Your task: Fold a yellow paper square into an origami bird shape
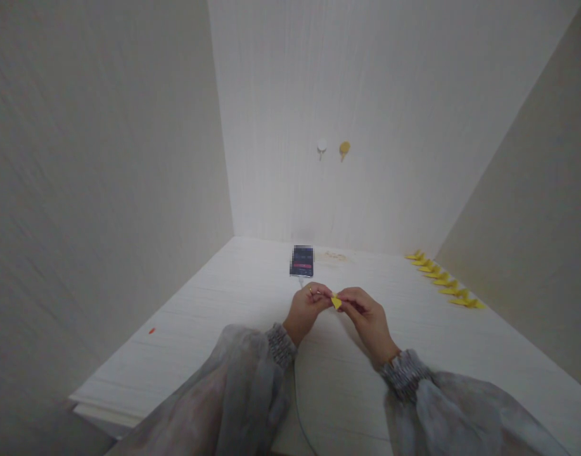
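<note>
A small piece of folded yellow paper (336, 303) is pinched between both hands, above the middle of the white table. My left hand (308, 310) grips its left side between thumb and fingers, and a ring shows on one finger. From the other side, my right hand (367, 318) closes its thumb and fingertips on the same paper. The fingertips cover part of it, so its full shape is hidden. Along the right edge of the table stands a slanting row of several yellow folded paper figures (442, 278), which look like birds.
A phone (302, 261) lies beyond my hands near the back wall, with a cable (297, 399) running toward me. A small orange-red scrap (152, 330) is at the left. White (322, 146) and yellow (344, 147) hooks are on the back wall. Side walls enclose the white table (214, 304).
</note>
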Tool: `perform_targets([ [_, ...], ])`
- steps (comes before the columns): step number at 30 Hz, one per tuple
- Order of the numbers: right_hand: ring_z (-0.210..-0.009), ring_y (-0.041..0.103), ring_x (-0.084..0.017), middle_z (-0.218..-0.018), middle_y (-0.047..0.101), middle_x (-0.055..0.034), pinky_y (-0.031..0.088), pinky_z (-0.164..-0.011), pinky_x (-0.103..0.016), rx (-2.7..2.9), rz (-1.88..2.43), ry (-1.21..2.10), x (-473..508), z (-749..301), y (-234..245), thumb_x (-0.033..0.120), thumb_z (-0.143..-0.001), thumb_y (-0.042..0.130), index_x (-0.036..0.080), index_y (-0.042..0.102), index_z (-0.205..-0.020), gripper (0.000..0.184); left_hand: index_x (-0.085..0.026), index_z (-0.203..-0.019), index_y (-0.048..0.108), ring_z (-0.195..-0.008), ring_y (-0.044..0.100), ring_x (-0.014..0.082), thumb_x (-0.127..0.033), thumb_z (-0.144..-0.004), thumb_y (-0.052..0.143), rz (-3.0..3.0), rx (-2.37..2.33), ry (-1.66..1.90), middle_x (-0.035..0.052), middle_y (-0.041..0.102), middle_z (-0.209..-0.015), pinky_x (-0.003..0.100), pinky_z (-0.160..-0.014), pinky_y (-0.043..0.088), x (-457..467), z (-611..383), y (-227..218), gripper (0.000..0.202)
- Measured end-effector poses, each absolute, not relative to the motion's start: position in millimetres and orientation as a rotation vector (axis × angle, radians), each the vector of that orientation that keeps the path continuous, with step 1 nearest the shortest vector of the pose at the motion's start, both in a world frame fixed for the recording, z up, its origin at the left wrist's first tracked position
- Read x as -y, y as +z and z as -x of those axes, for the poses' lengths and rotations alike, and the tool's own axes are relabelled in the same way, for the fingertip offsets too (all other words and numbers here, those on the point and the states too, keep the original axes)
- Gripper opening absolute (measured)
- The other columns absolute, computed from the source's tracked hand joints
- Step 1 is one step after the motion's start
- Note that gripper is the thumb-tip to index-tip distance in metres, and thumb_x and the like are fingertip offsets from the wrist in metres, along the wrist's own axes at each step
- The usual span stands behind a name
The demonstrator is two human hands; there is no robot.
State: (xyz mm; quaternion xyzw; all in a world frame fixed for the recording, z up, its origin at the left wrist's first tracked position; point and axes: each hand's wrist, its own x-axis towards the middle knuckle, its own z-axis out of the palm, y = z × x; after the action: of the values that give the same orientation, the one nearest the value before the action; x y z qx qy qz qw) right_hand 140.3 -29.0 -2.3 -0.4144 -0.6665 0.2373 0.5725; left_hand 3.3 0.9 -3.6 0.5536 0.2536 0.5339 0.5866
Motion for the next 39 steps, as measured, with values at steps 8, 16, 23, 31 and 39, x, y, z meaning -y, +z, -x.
perform_targets([
  [8,-0.083,0.052,-0.018,-0.088,0.055,-0.0042,0.044,-0.073,-0.033,1.661,0.909,0.471,30,-147,2,0.023,-0.073,0.054,0.025,0.064,-0.076,0.011,-0.015,-0.065,0.06,-0.078,0.052,0.013,-0.021,-0.059,0.065,-1.501,-0.55,1.436,0.0035,0.052,-0.084,0.027,-0.071,0.043,-3,2,-4,0.009],
  [16,-0.085,0.051,-0.018,-0.096,0.051,-0.0053,0.044,-0.07,-0.029,1.573,0.94,0.641,30,-144,4,0.026,-0.071,0.057,0.022,0.064,-0.072,0.008,-0.016,-0.064,0.061,-0.082,0.051,0.0143,-0.022,-0.061,0.064,-1.692,-0.6,1.489,0.0043,0.05,-0.087,0.027,-0.073,0.043,-2,4,-5,0.007],
  [23,-0.074,0.052,-0.015,-0.096,0.053,-0.005,0.046,-0.065,-0.028,1.399,0.901,0.886,28,-138,1,0.031,-0.067,0.059,0.019,0.062,-0.07,0.012,-0.016,-0.063,0.061,-0.076,0.052,0.0128,-0.026,-0.06,0.065,-1.673,-0.655,1.486,0.0042,0.05,-0.084,0.026,-0.068,0.045,1,3,-3,0.011],
  [31,-0.064,0.053,-0.014,-0.066,0.059,-0.0011,0.043,-0.065,-0.028,1.341,0.976,0.893,34,-133,5,0.032,-0.067,0.059,0.018,0.061,-0.071,0.015,-0.015,-0.063,0.059,-0.073,0.052,0.0119,-0.028,-0.06,0.065,-1.606,-0.683,1.488,0.0037,0.051,-0.08,0.025,-0.067,0.045,0,-1,-5,0.015],
  [39,-0.067,0.052,-0.014,-0.071,0.06,-0.0025,0.043,-0.063,-0.027,1.372,1.017,0.808,34,-134,4,0.03,-0.067,0.059,0.018,0.062,-0.069,0.013,-0.013,-0.063,0.057,-0.066,0.054,0.0111,-0.028,-0.056,0.067,-1.381,-0.631,1.401,0.0027,0.056,-0.076,0.026,-0.064,0.045,1,-4,-6,0.019],
])
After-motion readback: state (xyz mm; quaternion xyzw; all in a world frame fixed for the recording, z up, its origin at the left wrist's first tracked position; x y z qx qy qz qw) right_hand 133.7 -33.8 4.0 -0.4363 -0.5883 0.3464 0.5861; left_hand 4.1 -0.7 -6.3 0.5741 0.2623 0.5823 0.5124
